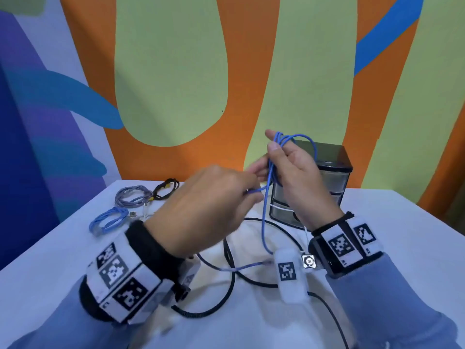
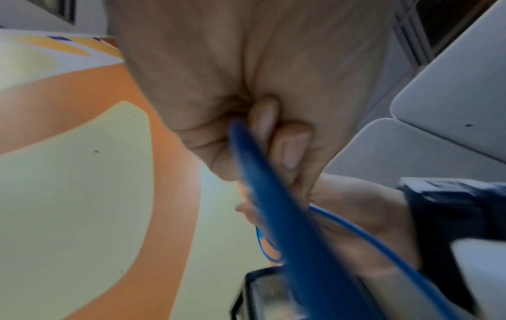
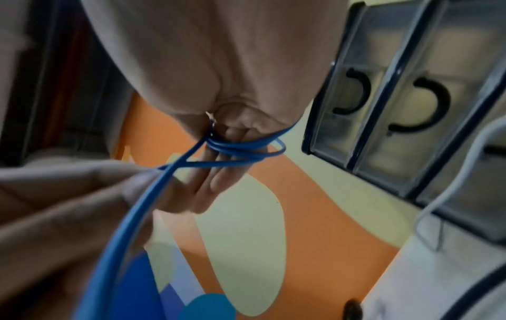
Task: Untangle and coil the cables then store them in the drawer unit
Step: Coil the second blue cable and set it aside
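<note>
Has a light-blue coil [image 1: 108, 221], grey coil [image 1: 132, 196] and black coil [image 1: 167, 188] near the worktop [image 1: 402, 238]'s far-left corner. Pinches the blue cable [image 1: 263, 222] in the left grip [image 1: 208, 210] above mid-worktop. Carries its loops round the right grip [image 1: 297, 177]'s straight fingers, thumb pressing them, before the drawer unit [image 1: 332, 170].

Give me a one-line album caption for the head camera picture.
Right hand holds blue cable loops while left hand pinches the strand, before a drawer unit.

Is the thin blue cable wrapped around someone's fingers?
Yes, the thin blue cable loops several times around the fingers of the right hand.
</note>
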The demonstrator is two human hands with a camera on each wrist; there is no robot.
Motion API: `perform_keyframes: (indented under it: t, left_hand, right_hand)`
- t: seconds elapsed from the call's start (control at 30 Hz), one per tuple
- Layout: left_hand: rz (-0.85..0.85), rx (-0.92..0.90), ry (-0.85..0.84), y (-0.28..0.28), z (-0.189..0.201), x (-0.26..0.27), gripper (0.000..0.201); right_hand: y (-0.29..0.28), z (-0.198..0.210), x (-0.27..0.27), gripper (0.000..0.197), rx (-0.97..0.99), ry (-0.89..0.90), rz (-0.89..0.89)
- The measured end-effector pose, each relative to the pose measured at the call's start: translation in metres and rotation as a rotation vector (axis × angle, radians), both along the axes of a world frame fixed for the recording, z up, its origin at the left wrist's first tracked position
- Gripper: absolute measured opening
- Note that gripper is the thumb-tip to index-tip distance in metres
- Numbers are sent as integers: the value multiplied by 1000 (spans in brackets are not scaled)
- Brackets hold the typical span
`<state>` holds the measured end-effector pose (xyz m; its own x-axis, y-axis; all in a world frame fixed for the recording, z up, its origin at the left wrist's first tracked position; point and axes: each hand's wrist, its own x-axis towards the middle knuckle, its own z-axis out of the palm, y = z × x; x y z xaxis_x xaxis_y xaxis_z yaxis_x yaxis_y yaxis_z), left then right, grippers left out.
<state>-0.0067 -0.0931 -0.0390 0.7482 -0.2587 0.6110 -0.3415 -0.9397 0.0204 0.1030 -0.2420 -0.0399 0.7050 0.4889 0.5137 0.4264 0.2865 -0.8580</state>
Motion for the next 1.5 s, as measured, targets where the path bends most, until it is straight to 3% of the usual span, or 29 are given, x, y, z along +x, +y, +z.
perform_keyframes:
  t: [0.13, 0.23, 0.3, 0.37, 0.47, 0.57, 0.63, 0.7, 0.83, 1.0, 1.13, 1.23, 1.3, 1.43, 1.5]
  left_hand:
    - [-61, -141, -146, 18, 12, -5, 30]
    - [-23, -225, -211, 23, 14, -5, 30]
    - [52, -186, -208, 26, 13, -3, 24]
    - [150, -126, -171, 28, 12, -1, 39]
    - [166, -117, -57, 27, 12, -1, 68]
    - [166, -66, 119, 26, 9, -2, 77]
    - [138, -70, 195, 29, 5, 1, 63]
    - [110, -106, 142, 33, 2, 6, 40]
    - [98, -159, 27, 35, -2, 13, 21]
    - [122, -258, 17, 30, -7, 16, 35]
    - [155, -272, -77, 25, -10, 19, 28]
    - [139, -314, -137, 23, -11, 22, 16]
    - [134, -408, -76, 21, -14, 24, 13]
    - [32, -641, 228, 17, -15, 26, 24]
    - [1, -751, 261, 17, -12, 25, 32]
  right_hand:
    - [-5, 1, -2, 29, -166, -31, 6]
    - [-6, 4, -7, 30, -240, 30, 82]
    - [-4, 3, -11, 30, -299, 71, 179]
    - [-2, 1, -13, 30, -344, 99, 245]
    - [-2, 1, -14, 28, -384, 119, 257]
    - [-5, 3, -16, 36, -452, 33, 261]
    - [-8, 5, -20, 40, -492, -19, 256]
    - [-9, 6, -22, 39, -500, -33, 247]
    - [-4, 3, -23, 37, -363, 14, 278]
    - [3, -2, -20, 39, -170, 1, 243]
    - [5, -4, -20, 42, -156, -44, 145]
    - [6, -4, -23, 51, -132, -3, 186]
    - [8, -4, -27, 54, -100, 59, 225]
    - [12, -3, -34, 53, 53, 283, 319]
    - [10, 1, -36, 51, 96, 349, 340]
